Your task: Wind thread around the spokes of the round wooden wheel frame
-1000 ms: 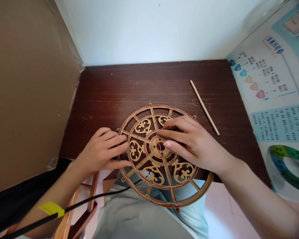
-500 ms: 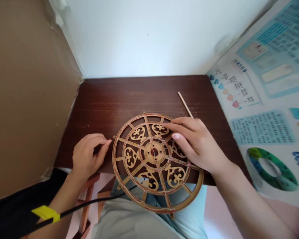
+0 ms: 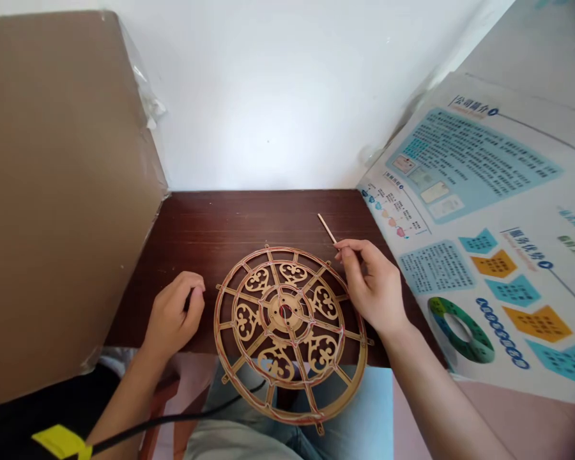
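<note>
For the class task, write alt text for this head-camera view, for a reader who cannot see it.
A round fretwork wooden wheel strung with red thread lies on a dark wooden desk, overhanging its front edge. The left hand curls beside it; the right hand pinches at its rim, near a thin wooden stick.

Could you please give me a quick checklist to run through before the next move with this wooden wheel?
1. Thin wooden stick secure in the right hand: ok, it appears pinched at the fingertips.
2. Left hand free: ok, curled and apart from the rim of the wooden wheel.
3. Wheel fully supported: not ok, its near part overhangs the front edge of the dark wooden table.
4. Black cable clear of the wheel: cannot tell, it passes beneath the near part.
5. Centre hole ready: cannot tell, too small to judge.
</note>
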Demonstrator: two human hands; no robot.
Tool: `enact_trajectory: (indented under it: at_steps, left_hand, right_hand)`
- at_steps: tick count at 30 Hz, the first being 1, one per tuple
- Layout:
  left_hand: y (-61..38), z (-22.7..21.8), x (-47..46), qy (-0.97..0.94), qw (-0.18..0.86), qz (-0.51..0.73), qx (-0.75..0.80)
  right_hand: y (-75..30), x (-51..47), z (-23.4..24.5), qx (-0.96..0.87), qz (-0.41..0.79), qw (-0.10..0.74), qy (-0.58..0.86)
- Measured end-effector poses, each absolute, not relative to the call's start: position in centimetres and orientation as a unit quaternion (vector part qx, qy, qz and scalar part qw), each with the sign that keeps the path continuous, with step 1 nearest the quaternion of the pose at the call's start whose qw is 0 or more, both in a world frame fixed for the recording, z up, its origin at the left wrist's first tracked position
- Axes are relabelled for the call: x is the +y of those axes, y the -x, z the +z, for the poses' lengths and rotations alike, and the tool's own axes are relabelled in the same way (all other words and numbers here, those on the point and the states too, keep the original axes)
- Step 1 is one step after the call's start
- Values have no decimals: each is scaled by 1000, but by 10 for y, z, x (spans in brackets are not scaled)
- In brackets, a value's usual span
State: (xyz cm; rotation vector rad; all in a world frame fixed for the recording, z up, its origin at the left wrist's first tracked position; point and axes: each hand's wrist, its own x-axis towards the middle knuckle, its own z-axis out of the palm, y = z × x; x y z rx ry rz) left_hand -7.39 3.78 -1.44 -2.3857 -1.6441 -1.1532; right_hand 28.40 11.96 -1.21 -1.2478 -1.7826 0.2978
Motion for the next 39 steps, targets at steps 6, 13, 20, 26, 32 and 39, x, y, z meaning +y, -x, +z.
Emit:
enact_trajectory:
  at_steps: [6,13,20,26,32,39]
  left_hand:
    - [73,-20,43,800,-22,-305,-516]
    - [79,-22,46,868,-38,-194,-455]
    - [76,-27,51,871,-42,-210,-442]
    - [49,-5,73,865,-119,-200,-444]
    - [23,-2,93,862,-110,-175,-462]
    - [22,-19,91,856,-142,-210,-451]
  right_hand:
    - [-282,118,-15,-705,122,454,531]
    - [-274,118,-17,-731,152,419,517]
    - [-273,119,-21,-767,165,364,502]
    - [-277,120,-24,-776,165,348,500]
    - [-278,116,-22,-776,172,334,506]
    - [-279,110,-15,-791,164,299,507]
